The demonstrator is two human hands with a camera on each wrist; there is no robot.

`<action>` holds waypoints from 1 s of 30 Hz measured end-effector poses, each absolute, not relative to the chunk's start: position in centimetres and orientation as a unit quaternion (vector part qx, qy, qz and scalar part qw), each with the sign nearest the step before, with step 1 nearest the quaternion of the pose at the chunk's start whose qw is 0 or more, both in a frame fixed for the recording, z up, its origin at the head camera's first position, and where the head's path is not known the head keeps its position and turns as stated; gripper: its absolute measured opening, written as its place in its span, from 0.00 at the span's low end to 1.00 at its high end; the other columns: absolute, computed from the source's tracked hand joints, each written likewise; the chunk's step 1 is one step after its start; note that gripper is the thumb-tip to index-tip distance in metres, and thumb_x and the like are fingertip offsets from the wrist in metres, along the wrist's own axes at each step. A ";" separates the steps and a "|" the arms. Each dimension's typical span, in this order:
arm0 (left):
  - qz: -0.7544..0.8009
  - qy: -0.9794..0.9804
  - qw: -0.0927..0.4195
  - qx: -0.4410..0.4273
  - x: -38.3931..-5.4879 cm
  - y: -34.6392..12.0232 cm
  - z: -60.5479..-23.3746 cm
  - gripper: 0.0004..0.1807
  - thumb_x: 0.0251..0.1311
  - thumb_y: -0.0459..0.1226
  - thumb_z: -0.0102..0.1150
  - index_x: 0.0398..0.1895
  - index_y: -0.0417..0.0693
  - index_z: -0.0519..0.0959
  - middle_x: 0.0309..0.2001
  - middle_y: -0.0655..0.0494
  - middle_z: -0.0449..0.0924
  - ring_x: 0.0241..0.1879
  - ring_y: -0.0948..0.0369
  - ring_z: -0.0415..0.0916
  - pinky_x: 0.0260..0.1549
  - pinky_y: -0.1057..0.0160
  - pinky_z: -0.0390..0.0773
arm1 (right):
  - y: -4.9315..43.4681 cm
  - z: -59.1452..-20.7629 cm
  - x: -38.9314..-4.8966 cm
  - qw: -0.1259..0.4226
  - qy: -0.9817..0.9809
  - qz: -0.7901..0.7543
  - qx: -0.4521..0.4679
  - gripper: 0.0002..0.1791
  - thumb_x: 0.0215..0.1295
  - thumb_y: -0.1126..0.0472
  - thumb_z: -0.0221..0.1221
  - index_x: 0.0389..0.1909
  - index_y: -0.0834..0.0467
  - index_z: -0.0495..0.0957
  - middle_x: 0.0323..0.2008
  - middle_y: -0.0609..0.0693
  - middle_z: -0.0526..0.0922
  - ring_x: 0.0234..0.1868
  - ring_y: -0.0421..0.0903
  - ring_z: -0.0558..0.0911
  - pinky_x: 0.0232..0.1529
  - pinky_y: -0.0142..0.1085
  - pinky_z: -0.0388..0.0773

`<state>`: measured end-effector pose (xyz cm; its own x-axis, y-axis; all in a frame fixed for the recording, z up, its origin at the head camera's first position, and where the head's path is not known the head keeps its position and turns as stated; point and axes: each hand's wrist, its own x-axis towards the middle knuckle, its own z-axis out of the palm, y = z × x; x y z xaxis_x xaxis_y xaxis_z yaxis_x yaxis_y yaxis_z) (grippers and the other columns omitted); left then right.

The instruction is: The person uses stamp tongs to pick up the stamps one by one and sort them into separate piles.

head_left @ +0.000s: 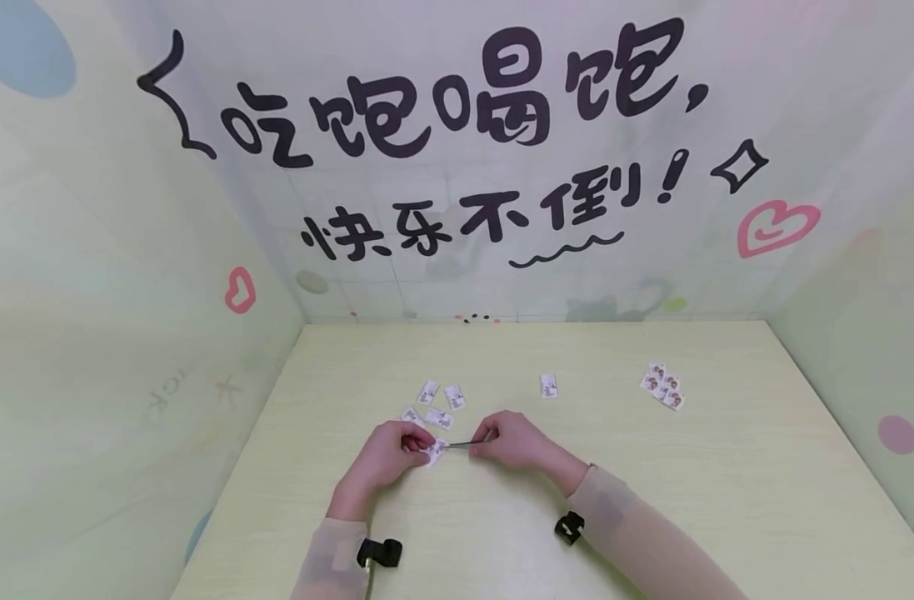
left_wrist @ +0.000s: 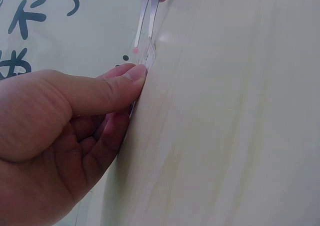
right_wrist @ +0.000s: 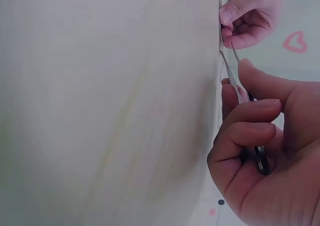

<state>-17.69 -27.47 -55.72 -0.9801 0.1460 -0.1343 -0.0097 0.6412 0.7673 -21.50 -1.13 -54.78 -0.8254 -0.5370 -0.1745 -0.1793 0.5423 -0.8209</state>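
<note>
Between thumb and fingers, my left hand pinches a small white card with a printed picture, close over the table. The card appears nearly edge-on in the left wrist view, its near part hidden by the thumb. Slim metal tweezers are gripped in my right hand, pointing left with their tips at the card's right edge. In the right wrist view the tweezers have their two prongs spread apart, and curled fingers cover much of their length.
Several similar small cards lie just beyond my left hand. A single card lies further right, and an overlapping group of printed cards is at the far right. The pale wooden table meets printed fabric walls at its back and sides.
</note>
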 end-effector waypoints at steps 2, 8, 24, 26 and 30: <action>0.423 0.901 0.094 0.039 -17.7 -27.3 -55.7 0.11 0.59 0.26 0.76 0.40 0.48 0.89 0.34 0.58 0.81 0.36 0.60 0.76 0.38 0.63 0.78 | -1.1 -54.9 -21.5 0.210 0.853 -0.433 -0.204 0.06 0.67 0.56 0.73 0.36 0.53 0.87 0.28 0.44 0.82 0.30 0.42 0.75 0.35 0.37 0.72; 0.421 0.901 0.098 0.042 -17.9 -26.9 -55.4 0.10 0.60 0.27 0.75 0.40 0.49 0.89 0.34 0.58 0.81 0.36 0.60 0.76 0.38 0.63 0.78 | -1.0 -54.9 -21.7 0.212 0.852 -0.440 -0.188 0.06 0.67 0.59 0.72 0.35 0.55 0.85 0.30 0.46 0.81 0.31 0.43 0.74 0.35 0.36 0.71; 0.418 0.901 0.041 0.110 -18.2 -20.3 -54.7 0.04 0.63 0.31 0.74 0.40 0.44 0.90 0.32 0.61 0.84 0.33 0.63 0.78 0.36 0.63 0.81 | 5.7 -54.0 -20.4 0.149 0.874 -0.447 -0.118 0.05 0.69 0.62 0.69 0.33 0.53 0.84 0.26 0.48 0.77 0.28 0.45 0.73 0.31 0.37 0.69; 0.412 0.902 0.044 0.116 -18.3 -18.8 -54.7 0.05 0.62 0.31 0.75 0.40 0.43 0.90 0.32 0.60 0.84 0.33 0.64 0.79 0.37 0.63 0.81 | 6.4 -53.9 -20.1 0.145 0.877 -0.444 -0.113 0.05 0.68 0.62 0.70 0.32 0.53 0.84 0.25 0.48 0.76 0.28 0.45 0.72 0.32 0.37 0.68; 0.395 0.911 0.053 0.101 -18.2 -17.0 -55.0 0.06 0.60 0.30 0.75 0.40 0.42 0.89 0.32 0.59 0.85 0.33 0.63 0.80 0.37 0.61 0.83 | 7.1 -54.1 -19.5 0.148 0.878 -0.440 -0.114 0.05 0.68 0.63 0.70 0.32 0.53 0.84 0.25 0.47 0.76 0.28 0.45 0.73 0.33 0.37 0.69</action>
<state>-18.25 -17.00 -55.01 -0.9740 0.2258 -0.0175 0.1414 0.6669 0.7316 -19.49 7.07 -54.14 -0.9299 -0.3313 -0.1597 -0.0702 0.5860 -0.8072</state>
